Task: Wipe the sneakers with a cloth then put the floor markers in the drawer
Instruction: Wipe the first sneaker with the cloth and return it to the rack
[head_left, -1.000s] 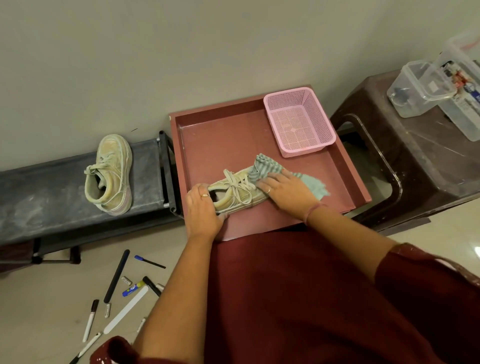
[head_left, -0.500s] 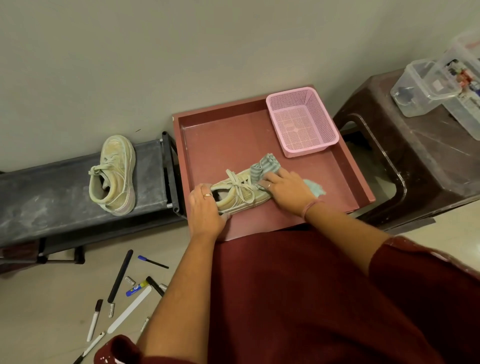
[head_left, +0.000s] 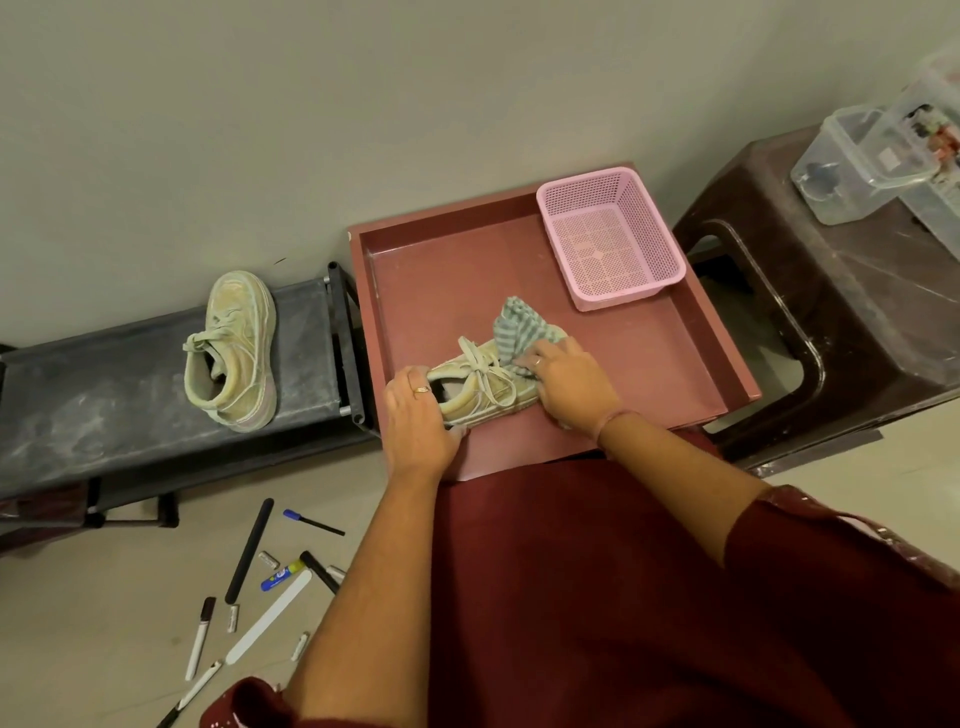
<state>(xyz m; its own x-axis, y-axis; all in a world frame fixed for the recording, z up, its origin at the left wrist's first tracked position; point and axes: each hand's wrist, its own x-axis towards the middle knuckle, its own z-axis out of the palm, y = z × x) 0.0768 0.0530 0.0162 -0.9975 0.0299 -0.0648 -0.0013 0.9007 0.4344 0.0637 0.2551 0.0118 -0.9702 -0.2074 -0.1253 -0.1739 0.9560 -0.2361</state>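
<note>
A pale green sneaker (head_left: 485, 387) lies on its side in the reddish-brown drawer (head_left: 691, 364). My left hand (head_left: 418, 423) grips its heel end. My right hand (head_left: 571, 382) presses a striped grey-green cloth (head_left: 514, 325) onto the toe end. The second sneaker (head_left: 234, 348) stands on the dark low shoe rack (head_left: 104, 395) to the left. Several markers and pens (head_left: 249, 556) lie scattered on the floor at lower left.
A pink mesh basket (head_left: 608, 239) sits in the drawer's far right corner. A dark brown plastic stool (head_left: 841, 322) at right carries clear lidded containers (head_left: 862, 161). The grey wall runs behind everything. My maroon clothing fills the lower right.
My right hand has slid the cloth leftward along the sneaker's toe, bunching it up; the cloth part that lay on the drawer floor to the right is gone. My left hand has stayed on the heel.
</note>
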